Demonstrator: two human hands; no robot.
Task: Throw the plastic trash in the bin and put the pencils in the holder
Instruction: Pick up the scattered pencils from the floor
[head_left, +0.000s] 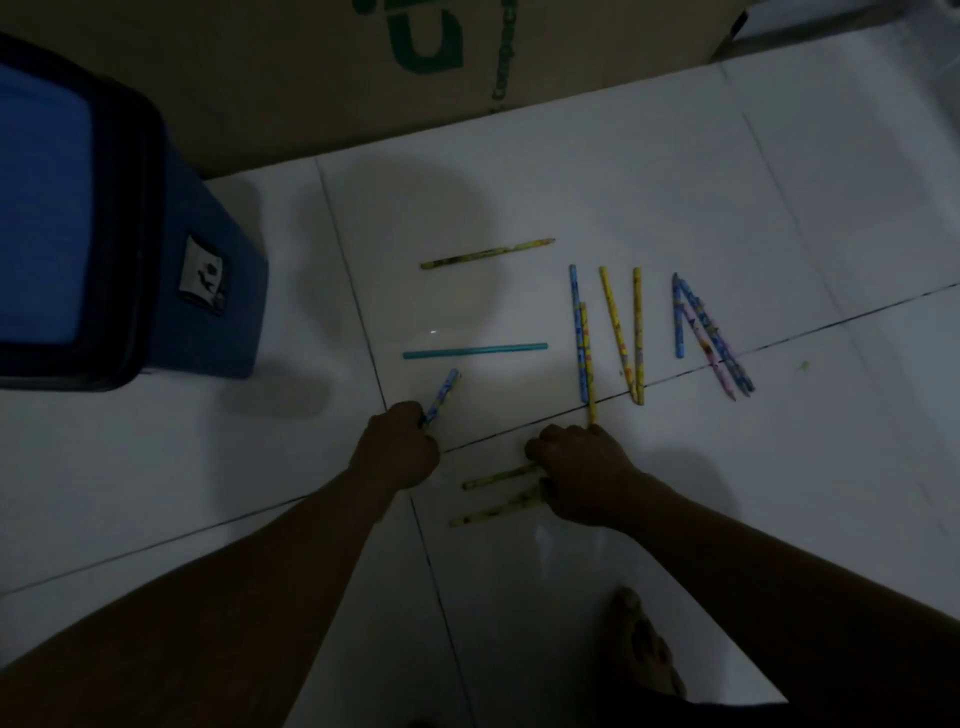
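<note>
Several pencils lie on the white tiled floor. My left hand is closed around a blue patterned pencil that sticks up and to the right. My right hand rests with curled fingers on two yellow pencils lying side by side; whether it grips them I cannot tell. A yellow pencil and a teal pencil lie flat farther off. To the right lie a blue and yellow pair, a yellow pair and a blue and pink group. A blue bin stands at the left.
A brown cardboard box with green print stands at the back against the floor. My bare foot shows at the bottom right. A small speck lies on the tile at the far right. No pencil holder is in view.
</note>
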